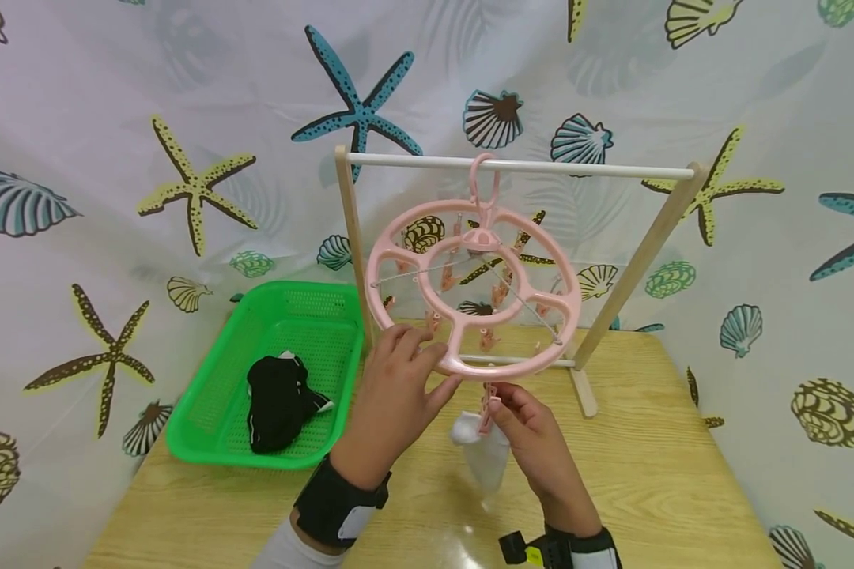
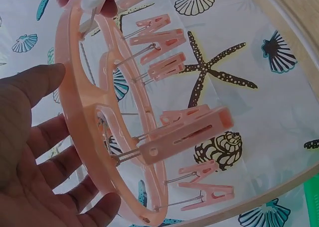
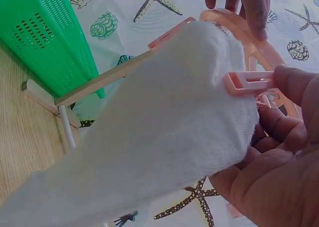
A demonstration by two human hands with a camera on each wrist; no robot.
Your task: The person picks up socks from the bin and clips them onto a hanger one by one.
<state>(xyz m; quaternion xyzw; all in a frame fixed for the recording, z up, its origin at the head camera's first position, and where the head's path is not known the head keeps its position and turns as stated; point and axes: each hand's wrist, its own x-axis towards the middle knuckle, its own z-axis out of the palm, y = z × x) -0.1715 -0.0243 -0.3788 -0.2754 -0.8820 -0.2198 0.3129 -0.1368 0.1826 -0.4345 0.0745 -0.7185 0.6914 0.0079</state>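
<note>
Hands work at the near edge of the table (image 1: 648, 474): the right hand (image 1: 534, 442) pinches a pink clip (image 1: 485, 407) between thumb and fingers, and a white sock (image 1: 485, 458) hangs from that clip, its cuff pressed against the jaws in the right wrist view. Whether the clip already bites the cuff or is only held against it, I cannot tell. Just above, the left hand (image 1: 394, 395) lies with fingers nearly straight against the near rim of the round pink hanger (image 1: 473, 288), steadying it without closing round it. I judge the step to be pegging this sock; the next move calls for the clip to close fully on the cuff while the ring is kept from swinging. Farther left, a green basket (image 1: 206, 427) holds a black sock (image 1: 277, 403). Behind, the hanger hooks over the rack (image 1: 519, 166), before a curtain (image 1: 114, 158) of shells and starfish.
</note>
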